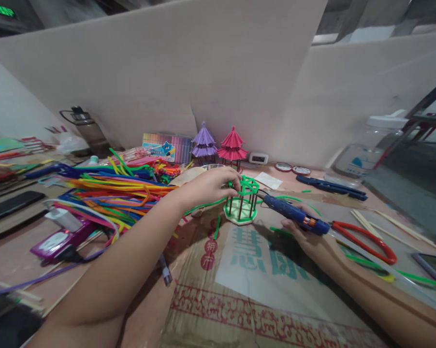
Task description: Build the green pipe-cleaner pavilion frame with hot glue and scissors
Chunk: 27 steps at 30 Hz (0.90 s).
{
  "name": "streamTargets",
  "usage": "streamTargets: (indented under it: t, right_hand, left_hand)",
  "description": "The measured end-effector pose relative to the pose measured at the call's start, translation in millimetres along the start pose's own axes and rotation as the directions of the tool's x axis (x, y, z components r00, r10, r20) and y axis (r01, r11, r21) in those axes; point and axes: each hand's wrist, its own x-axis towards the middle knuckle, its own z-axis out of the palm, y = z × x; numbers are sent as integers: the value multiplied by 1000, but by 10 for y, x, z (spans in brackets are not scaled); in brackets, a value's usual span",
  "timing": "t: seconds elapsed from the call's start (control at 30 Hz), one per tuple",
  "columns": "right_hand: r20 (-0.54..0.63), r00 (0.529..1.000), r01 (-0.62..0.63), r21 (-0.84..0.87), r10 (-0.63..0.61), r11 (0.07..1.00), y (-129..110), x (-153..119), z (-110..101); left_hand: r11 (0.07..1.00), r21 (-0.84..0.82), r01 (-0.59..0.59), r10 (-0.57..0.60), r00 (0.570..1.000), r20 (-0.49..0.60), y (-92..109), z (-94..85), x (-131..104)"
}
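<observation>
A small pavilion model [240, 210] stands upright on the cardboard, with a green rim round its pale base, thin brown posts and a green top frame. My left hand [212, 183] reaches in from the left, its fingers closed on the left side of that top frame; the fingertips are partly hidden. In my right hand [305, 237] is a blue hot glue gun [288, 209] with a clear glue stick [363, 253] out of its back. Its nozzle points at the model's right side, close to the top frame. Cut green pipe cleaners [217, 228] lie around the model.
Bundles of coloured pipe cleaners [120, 191] cover the left side. Purple [204, 141] and red [233, 145] pavilion models stand behind, near a marker set [167, 147]. Red-handled pliers [366, 241], a plastic jar [363, 150] and a blue tool [330, 187] lie right. A purple power strip [64, 240] sits left.
</observation>
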Motion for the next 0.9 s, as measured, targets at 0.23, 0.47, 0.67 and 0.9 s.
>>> streamTargets:
  t: [0.23,0.47,0.67,0.9]
  right_hand:
    - [10,996,-90,126,90,988,-93,77,-105]
    - [-9,978,-206,114,208,972,-270,629,-554]
    - [25,969,-235,-213,245,948,175,1426,-489]
    - [6,968,-232,-368,252,900,726,1599,-96]
  left_hand:
    - [999,21,31,-31,999,-25,-29,-35,-26]
    - [1000,-11,13,-13,1000,-4,-57,-21,-34]
    - [999,-39,-23,22,999,-24,-93,38,-39]
    - [996,-75,-37,34,998,-43,-100,59,-35]
